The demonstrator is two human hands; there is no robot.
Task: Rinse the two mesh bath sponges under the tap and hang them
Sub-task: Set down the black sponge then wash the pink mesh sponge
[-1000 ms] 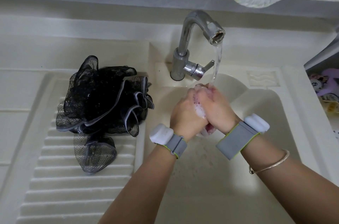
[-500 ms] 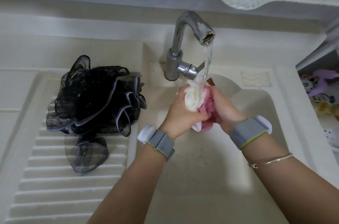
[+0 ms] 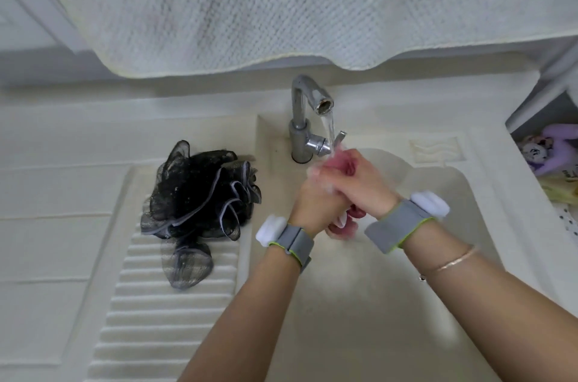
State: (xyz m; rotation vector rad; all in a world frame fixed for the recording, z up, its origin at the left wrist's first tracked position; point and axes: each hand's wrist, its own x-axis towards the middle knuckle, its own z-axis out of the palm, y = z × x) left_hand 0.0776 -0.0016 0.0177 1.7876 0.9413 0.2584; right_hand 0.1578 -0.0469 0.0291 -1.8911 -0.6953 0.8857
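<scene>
Under the running chrome tap (image 3: 308, 106) my left hand (image 3: 316, 205) and my right hand (image 3: 359, 184) squeeze a pink and white mesh sponge (image 3: 344, 225) between them. Most of it is hidden by my fingers; pink folds show above and below the hands. Water falls from the spout onto it. A black mesh sponge with grey trim (image 3: 197, 197) lies on the ribbed washboard (image 3: 162, 313) left of the basin, untouched.
The cream sink basin (image 3: 359, 303) lies below my hands. A white textured towel (image 3: 297, 6) hangs overhead at the back. A shelf at the right edge holds a purple toy (image 3: 553, 150). Grey bands sit on both wrists.
Half a second ago the sponge was spread open under the stream; now both hands have closed around it and press it together. The view has tilted upward.
</scene>
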